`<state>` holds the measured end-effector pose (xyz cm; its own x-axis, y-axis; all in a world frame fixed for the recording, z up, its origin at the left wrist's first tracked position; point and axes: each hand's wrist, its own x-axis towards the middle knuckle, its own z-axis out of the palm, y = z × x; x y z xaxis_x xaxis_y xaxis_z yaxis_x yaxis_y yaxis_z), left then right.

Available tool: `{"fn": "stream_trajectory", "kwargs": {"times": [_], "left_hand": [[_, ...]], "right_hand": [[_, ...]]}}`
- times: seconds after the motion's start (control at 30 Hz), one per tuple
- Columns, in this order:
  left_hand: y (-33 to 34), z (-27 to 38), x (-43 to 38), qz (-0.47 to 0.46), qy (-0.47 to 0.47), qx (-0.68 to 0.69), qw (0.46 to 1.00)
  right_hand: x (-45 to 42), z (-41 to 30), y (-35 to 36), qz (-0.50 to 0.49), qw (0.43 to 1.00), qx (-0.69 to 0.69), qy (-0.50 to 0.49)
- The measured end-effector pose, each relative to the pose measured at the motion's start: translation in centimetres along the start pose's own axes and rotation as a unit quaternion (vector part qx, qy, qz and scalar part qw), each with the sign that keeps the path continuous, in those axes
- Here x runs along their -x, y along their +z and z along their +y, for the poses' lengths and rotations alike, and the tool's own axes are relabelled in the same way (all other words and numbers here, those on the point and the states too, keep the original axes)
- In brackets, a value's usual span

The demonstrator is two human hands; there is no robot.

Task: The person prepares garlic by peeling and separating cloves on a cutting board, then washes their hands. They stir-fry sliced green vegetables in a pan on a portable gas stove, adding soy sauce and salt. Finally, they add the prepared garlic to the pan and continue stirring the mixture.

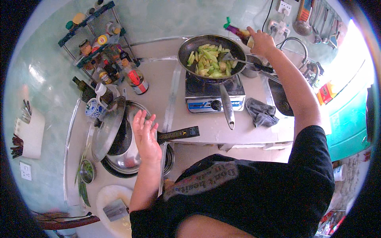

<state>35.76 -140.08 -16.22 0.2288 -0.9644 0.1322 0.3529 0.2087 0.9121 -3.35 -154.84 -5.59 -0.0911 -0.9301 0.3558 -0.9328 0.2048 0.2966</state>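
Observation:
My right hand [262, 43] grips a dark sauce bottle [242, 34] with a green cap, tilted beside the far right rim of a frying pan [184, 56]. Pale green vegetable pieces [209, 61] lie in that pan, along with a slotted metal spatula [227, 56] whose dark handle rests over the right rim. Under the pan is a portable gas stove [215, 98]. My left hand [146, 134] is raised with its fingers apart and nothing in it, over a metal lid [128, 154] on a black-handled pan. A second lid [107, 128] leans there on its edge.
Seasoning bottles crowd a rack [89, 35] at the left, with a labelled glass bottle [137, 77] before it. A grey cloth [262, 112] lies right of the stove, near the sink [279, 98]. A cleaver [116, 209] rests on a round cutting board [102, 196] at lower left.

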Motion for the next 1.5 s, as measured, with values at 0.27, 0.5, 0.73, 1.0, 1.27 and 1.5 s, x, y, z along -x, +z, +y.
{"fn": "stream_trajectory", "kwargs": {"times": [0.27,0.5,0.73,1.0,1.27,1.5], "left_hand": [[0.7,-0.5,0.3,-0.019,-0.02,0.008,1.0],[1.0,-0.5,0.8,-0.053,-0.034,0.023,0.998],[0.3,-0.3,1.3,-0.044,-0.025,0.017,0.999],[2.3,-2.5,-0.2,-0.114,-0.051,0.005,0.992],[7.7,-0.7,-1.7,-0.271,0.041,-0.046,0.961],[1.0,3.5,0.7,-0.216,-0.002,-0.106,0.971]], "right_hand": [[3.7,-0.7,-0.3,-0.009,0.989,0.076,-0.13],[1.7,-2.3,1.6,0.01,0.995,0.049,-0.088],[-0.1,-2.6,0.0,-0.012,0.998,-0.047,0.025],[3.4,-5.1,-7.1,0.032,0.886,-0.462,0.036],[9.9,-15.6,-11.0,-0.095,0.574,-0.796,-0.168],[6.1,-19.9,-17.6,-0.085,0.465,-0.859,-0.197]]}}
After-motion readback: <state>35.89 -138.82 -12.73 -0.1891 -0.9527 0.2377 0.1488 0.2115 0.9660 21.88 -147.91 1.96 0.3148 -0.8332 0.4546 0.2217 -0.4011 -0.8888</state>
